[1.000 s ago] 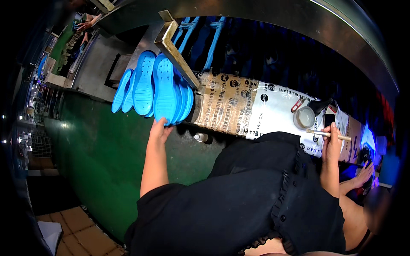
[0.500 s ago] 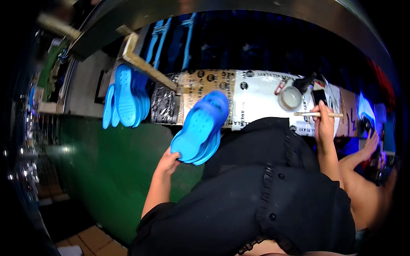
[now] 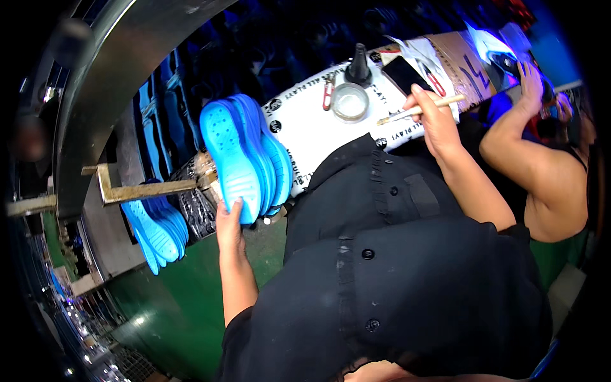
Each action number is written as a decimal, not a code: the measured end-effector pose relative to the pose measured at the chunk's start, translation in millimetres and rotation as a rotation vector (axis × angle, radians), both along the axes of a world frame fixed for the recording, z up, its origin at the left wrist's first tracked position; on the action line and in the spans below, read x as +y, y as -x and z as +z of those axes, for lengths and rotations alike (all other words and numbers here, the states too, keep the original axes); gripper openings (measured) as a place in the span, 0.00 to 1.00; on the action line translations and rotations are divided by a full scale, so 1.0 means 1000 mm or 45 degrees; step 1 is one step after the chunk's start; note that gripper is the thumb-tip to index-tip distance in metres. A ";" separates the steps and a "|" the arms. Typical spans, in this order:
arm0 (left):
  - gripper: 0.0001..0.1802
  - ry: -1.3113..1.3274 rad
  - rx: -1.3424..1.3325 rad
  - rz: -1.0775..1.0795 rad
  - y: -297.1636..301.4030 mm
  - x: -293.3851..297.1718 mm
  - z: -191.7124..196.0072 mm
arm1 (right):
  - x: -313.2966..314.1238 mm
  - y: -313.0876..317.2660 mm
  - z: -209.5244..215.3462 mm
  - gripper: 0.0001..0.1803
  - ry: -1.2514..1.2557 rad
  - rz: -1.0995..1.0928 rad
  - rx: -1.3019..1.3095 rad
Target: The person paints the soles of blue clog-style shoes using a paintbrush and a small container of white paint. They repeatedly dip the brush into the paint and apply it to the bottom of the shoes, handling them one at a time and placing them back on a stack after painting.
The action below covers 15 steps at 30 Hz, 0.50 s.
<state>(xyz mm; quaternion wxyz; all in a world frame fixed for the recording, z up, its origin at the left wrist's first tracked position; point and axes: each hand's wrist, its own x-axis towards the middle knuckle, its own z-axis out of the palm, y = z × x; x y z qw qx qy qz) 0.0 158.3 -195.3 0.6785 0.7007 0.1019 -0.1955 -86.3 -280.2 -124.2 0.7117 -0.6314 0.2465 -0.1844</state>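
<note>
My left hand point(image 3: 230, 228) grips the lower end of a stack of bright blue shoe soles point(image 3: 245, 156), holding them upright in front of me with the dotted underside facing me. My right hand point(image 3: 434, 118) holds a thin wooden-handled brush point(image 3: 417, 109) above the paper-covered bench point(image 3: 305, 124). A small round glass dish point(image 3: 350, 102) sits on the bench just left of the brush tip, with a black cone-shaped nozzle bottle point(image 3: 359, 65) behind it.
More blue soles point(image 3: 156, 228) lie stacked at the left under a metal bracket point(image 3: 143, 189). A dark phone point(image 3: 407, 74) and red scissors point(image 3: 328, 95) lie on the bench. Another person's arm point(image 3: 531, 143) works at the right. A green machine panel point(image 3: 172, 305) is below.
My left hand took a stack of blue soles from the pile at the left and carried it to the right and upward, in front of me. The right hand keeps the brush.
</note>
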 end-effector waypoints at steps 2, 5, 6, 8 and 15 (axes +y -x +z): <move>0.22 0.113 0.112 0.006 0.002 -0.003 0.022 | -0.002 -0.005 0.002 0.21 0.027 0.082 0.006; 0.33 0.416 0.182 0.160 0.013 -0.010 0.061 | 0.001 -0.011 0.007 0.22 0.056 0.124 -0.070; 0.35 0.569 0.166 0.230 0.019 -0.019 0.070 | 0.002 -0.013 0.009 0.22 0.063 0.146 -0.089; 0.34 0.480 -0.109 0.209 0.028 -0.039 0.072 | 0.006 -0.018 0.020 0.21 0.099 0.185 -0.144; 0.29 -0.061 -0.683 -0.015 0.018 -0.110 0.069 | 0.039 -0.022 0.073 0.17 0.276 0.581 -0.317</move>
